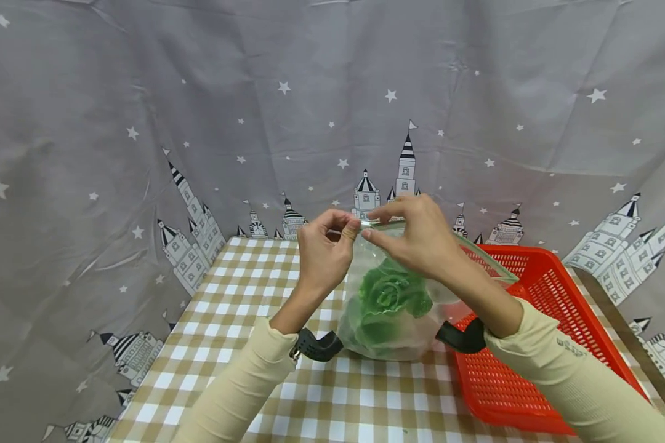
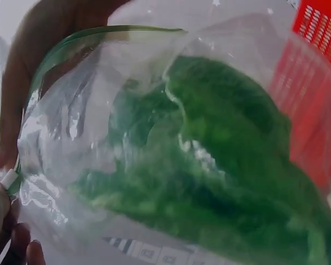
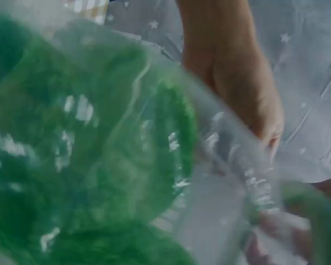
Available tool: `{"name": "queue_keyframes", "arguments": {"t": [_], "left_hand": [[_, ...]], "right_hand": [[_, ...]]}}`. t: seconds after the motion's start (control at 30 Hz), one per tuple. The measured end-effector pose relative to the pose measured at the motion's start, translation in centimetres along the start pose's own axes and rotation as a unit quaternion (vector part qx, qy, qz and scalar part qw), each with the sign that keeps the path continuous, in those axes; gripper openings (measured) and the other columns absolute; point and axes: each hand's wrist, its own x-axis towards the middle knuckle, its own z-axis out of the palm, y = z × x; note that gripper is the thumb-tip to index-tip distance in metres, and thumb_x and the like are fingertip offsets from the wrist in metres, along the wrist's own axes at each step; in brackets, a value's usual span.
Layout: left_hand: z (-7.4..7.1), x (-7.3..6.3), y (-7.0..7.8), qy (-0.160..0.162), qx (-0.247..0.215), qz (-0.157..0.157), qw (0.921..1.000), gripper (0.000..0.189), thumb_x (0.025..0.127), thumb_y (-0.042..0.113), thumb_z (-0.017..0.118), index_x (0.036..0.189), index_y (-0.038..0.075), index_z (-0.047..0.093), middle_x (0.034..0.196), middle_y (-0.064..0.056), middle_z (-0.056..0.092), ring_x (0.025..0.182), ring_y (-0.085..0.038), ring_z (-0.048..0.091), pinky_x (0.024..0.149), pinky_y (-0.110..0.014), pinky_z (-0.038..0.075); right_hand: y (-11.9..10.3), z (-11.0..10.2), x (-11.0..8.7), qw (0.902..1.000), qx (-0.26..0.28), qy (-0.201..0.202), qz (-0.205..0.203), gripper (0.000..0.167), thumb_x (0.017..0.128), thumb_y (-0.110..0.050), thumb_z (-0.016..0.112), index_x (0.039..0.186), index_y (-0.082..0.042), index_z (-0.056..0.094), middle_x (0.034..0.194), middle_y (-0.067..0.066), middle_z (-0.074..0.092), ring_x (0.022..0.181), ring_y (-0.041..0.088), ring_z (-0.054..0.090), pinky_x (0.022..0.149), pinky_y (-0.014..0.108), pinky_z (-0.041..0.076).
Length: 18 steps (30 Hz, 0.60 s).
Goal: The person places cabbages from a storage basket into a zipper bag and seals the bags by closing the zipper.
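Note:
A clear slider zip bag with a green zip edge hangs from both hands above the table. Inside it is a leafy green lettuce, which also fills much of the left wrist view and right wrist view. My left hand pinches the bag's top left corner between thumb and forefinger. Just beside it, my right hand has thumb and forefinger on either side of the white slider on the zip. The bag's right corner extends behind my right wrist.
A red plastic basket stands on the right of the table, partly behind the bag and right forearm. Brown-and-white checked cloth covers the table. A grey curtain with stars and castles hangs behind and at the sides.

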Motion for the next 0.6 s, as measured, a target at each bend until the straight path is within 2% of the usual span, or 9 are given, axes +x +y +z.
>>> {"name": "queue_keyframes", "arguments": {"t": [0.1,0.27,0.33,0.4,0.5,0.6], "left_hand": [[0.1,-0.2,1.1,0.006,-0.014,-0.007,0.9999,0.01,0.088,-0.001,0.07,0.084,-0.009,0.066,0.074,-0.018,0.067,0.063,-0.029,0.062,0.062,-0.039,0.053],[-0.3,-0.6,3.0,0.018,-0.009,-0.004,0.9998,0.01,0.088,-0.004,0.067,0.081,-0.01,0.063,0.071,-0.018,0.064,0.063,-0.023,0.058,0.061,-0.033,0.051],[-0.7,-0.6,2.8,0.027,-0.008,-0.007,0.9996,0.012,0.089,-0.003,0.067,0.08,-0.009,0.062,0.071,-0.017,0.062,0.063,-0.018,0.055,0.059,-0.027,0.048],[-1.2,-0.5,2.4,0.037,-0.009,-0.012,0.9992,0.014,0.09,-0.002,0.065,0.081,-0.01,0.06,0.07,-0.018,0.059,0.063,-0.015,0.052,0.056,-0.022,0.045],[-2.4,-0.1,1.6,0.061,-0.01,-0.028,0.9977,0.017,0.092,0.0,0.064,0.081,-0.011,0.059,0.07,-0.02,0.056,0.064,-0.012,0.049,0.052,-0.017,0.041],[-4.2,0.4,0.4,0.097,-0.002,-0.053,0.9938,0.018,0.093,0.002,0.063,0.084,-0.014,0.059,0.072,-0.021,0.056,0.063,-0.01,0.05,0.056,-0.017,0.042]], "right_hand": [[0.3,0.9,0.4,0.9992,0.034,0.01,0.019,0.017,0.085,-0.021,0.078,0.098,-0.009,0.078,0.091,0.003,0.067,0.088,0.021,0.058,0.082,0.039,0.043],[0.5,1.7,0.3,0.997,0.072,0.026,-0.013,0.006,0.085,-0.012,0.078,0.089,-0.007,0.078,0.083,-0.001,0.069,0.079,0.016,0.062,0.075,0.036,0.048],[0.6,1.7,0.2,0.9967,0.069,0.032,-0.029,0.006,0.084,-0.01,0.078,0.088,-0.006,0.078,0.081,0.0,0.069,0.079,0.017,0.061,0.076,0.037,0.046],[0.9,1.5,-0.1,0.9975,0.057,0.03,-0.028,0.006,0.083,-0.01,0.078,0.088,-0.007,0.078,0.081,0.0,0.069,0.08,0.02,0.06,0.079,0.039,0.044],[2.1,0.5,-1.1,0.9992,0.037,0.013,0.0,0.006,0.084,-0.011,0.077,0.089,-0.008,0.077,0.081,0.0,0.068,0.084,0.023,0.059,0.085,0.043,0.042],[3.8,-1.4,-2.5,0.9993,0.014,-0.003,0.035,0.006,0.087,-0.011,0.075,0.092,-0.008,0.077,0.084,0.0,0.068,0.088,0.024,0.059,0.087,0.046,0.042]]}}
